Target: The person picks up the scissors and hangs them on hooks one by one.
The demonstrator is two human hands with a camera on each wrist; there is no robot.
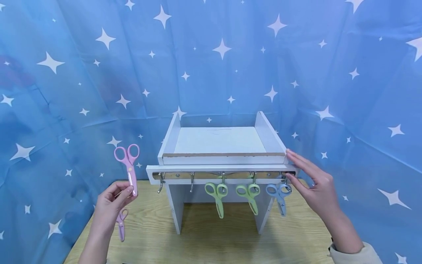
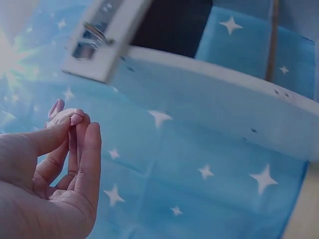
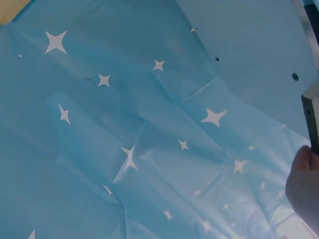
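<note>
My left hand (image 1: 113, 201) pinches pink scissors (image 1: 131, 172) by the blade end between thumb and fingers, handle loops up, left of the white shelf (image 1: 221, 160). In the left wrist view the fingers (image 2: 89, 154) hide most of the scissors. At the right end of the shelf my right hand (image 1: 318, 189) holds on, thumb at the front by the hook rail (image 1: 237, 176) and fingers on the side panel. From the rail's hooks hang two pairs of green scissors (image 1: 219, 205) (image 1: 252, 203) and blue scissors (image 1: 280, 200), the blue pair nearest my right thumb.
Two hooks (image 1: 160, 183) (image 1: 192, 182) at the rail's left carry nothing. More pink scissors (image 1: 121, 225) appear beyond the left wrist, low over the wooden table (image 1: 217, 242). A blue star-patterned curtain (image 1: 211, 84) surrounds the back and sides.
</note>
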